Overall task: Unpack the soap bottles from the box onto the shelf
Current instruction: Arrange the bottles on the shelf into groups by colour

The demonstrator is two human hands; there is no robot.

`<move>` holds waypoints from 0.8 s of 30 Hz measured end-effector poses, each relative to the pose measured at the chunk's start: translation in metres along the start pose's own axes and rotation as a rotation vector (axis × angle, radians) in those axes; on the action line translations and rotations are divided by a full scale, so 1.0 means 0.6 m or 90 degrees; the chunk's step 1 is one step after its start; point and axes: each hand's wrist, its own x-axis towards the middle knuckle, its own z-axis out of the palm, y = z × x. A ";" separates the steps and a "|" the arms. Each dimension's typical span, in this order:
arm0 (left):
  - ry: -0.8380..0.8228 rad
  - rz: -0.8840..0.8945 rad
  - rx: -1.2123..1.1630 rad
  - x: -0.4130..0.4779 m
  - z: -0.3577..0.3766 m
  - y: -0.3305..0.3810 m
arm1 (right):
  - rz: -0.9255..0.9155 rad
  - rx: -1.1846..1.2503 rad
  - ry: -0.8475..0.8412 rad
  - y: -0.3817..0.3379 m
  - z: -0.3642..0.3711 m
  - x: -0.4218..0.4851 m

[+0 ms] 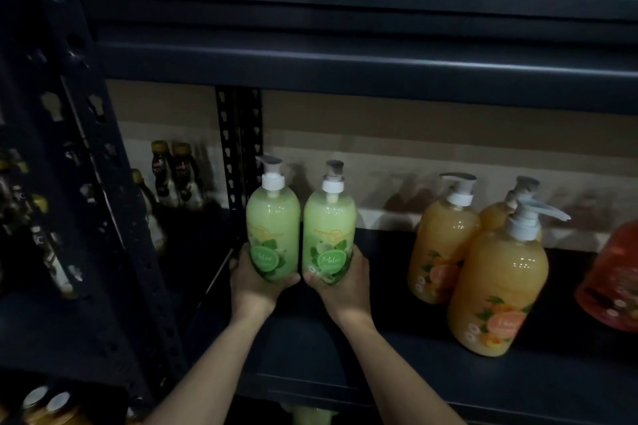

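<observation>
Fingers [289, 279]: curled, clamped on bottles in both hands, thumbs across the front of the labels, the other digits mostly hidden behind.
Left hand [255, 281]: grips the left green bottle [272, 228] low, around its base.
Right hand [340, 281]: grips the right green bottle [329, 235] the same way, low on the label.
Task things: both green soap bottles upright, pumps up, side by side just over the dark shelf [310, 348], at its left end near the slotted post [238, 148]. Bases hidden by the hands, so can't tell if they are already resting on the shelf board.
Box: not in view.
Already shelved: three orange bottles [497, 290] to the right, well apart from the green pair; a reddish bottle [611, 279] at the right edge.
Neighbour bay: dark bottles [176, 176] left of the post.
Step, my read: setting the green pair down.
How to do it well: lower both straight down until the bases sit flat, then slide them back toward the rear wall, keeping labels forward. Keep the pair tight together so there is room for more between them and the orange group.
Watch: pump heads sit below the upper beam [345, 59], so don't lift. Left bottle is close to the post, so avoid knocking it.
Release: loosen one hand at a time, check that neither bottle rocks.
</observation>
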 end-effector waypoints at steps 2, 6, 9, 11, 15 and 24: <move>-0.004 0.006 0.004 -0.002 -0.003 0.006 | -0.007 -0.003 0.001 -0.002 -0.002 0.000; -0.052 -0.012 -0.045 -0.001 -0.007 0.007 | -0.013 -0.004 -0.001 -0.012 -0.010 -0.006; -0.060 -0.006 -0.050 0.003 -0.008 -0.007 | -0.020 0.005 -0.006 -0.017 -0.014 -0.010; -0.056 -0.003 -0.057 0.000 -0.010 -0.010 | -0.024 0.000 -0.021 -0.023 -0.018 -0.015; -0.055 0.000 -0.073 -0.005 -0.008 -0.004 | -0.029 -0.006 -0.018 -0.024 -0.023 -0.016; -0.037 0.006 -0.058 0.000 -0.005 -0.011 | -0.020 0.018 -0.016 -0.035 -0.029 -0.024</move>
